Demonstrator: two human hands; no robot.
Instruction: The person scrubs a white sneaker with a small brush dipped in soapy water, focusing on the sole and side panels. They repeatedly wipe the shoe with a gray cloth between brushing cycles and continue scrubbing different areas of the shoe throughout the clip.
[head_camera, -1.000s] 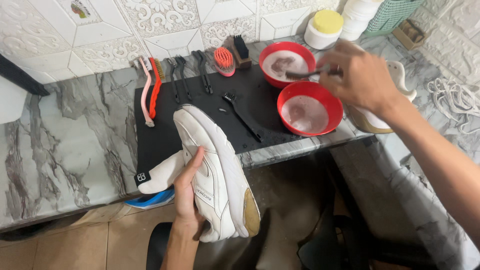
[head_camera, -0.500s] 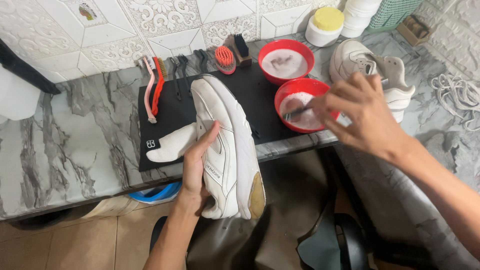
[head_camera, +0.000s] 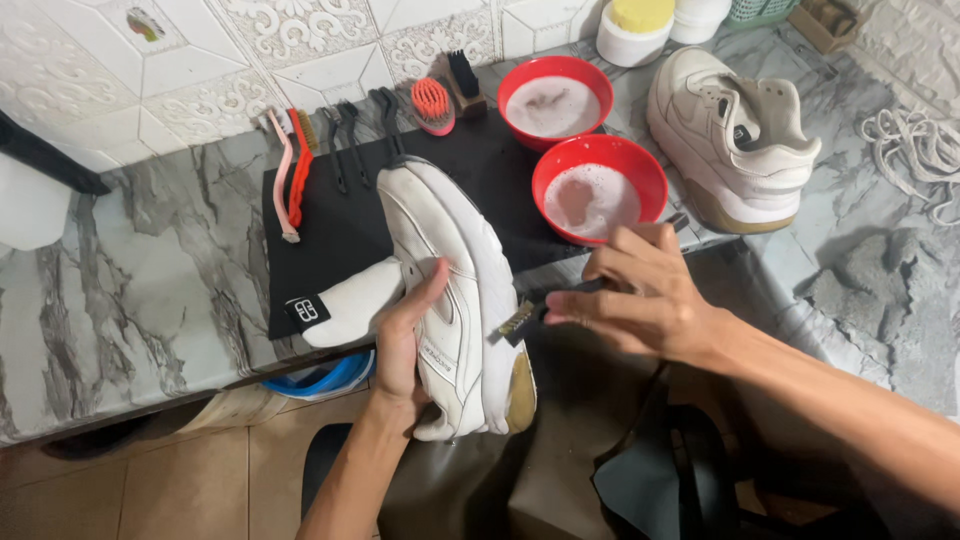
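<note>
Head camera looks down at a white sneaker (head_camera: 455, 300) in the middle of the frame, its toe end resting on a black mat (head_camera: 340, 230) and its heel end hanging off the edge of the marble counter (head_camera: 130, 280) toward the floor. The left hand (head_camera: 405, 340) is wrapped around the side of the shoe from below, thumb pressed on the upper, fingers closed on it. The right hand (head_camera: 640, 295), right of center, has its fingers pinched shut on a small dark brush (head_camera: 530, 315), and the bristle tip sits just beside the shoe's sole edge. The shoe looks light and a bit soft on top, but its thick sole looks stiff, so the sole and the middle of the side seem like the best places to hold it. It may be wet and slippery from the soapy water. The brush is thin and light and looks easy to hold near its middle. Counting things: two white sneakers, the other one (head_camera: 730, 130) standing at the upper right; two red bowls (head_camera: 600, 190) of foamy water at the upper middle; about six more brushes lined along the top of the mat; one pile of white laces (head_camera: 915, 150) at the far right; two white tubs at the top edge.
</note>
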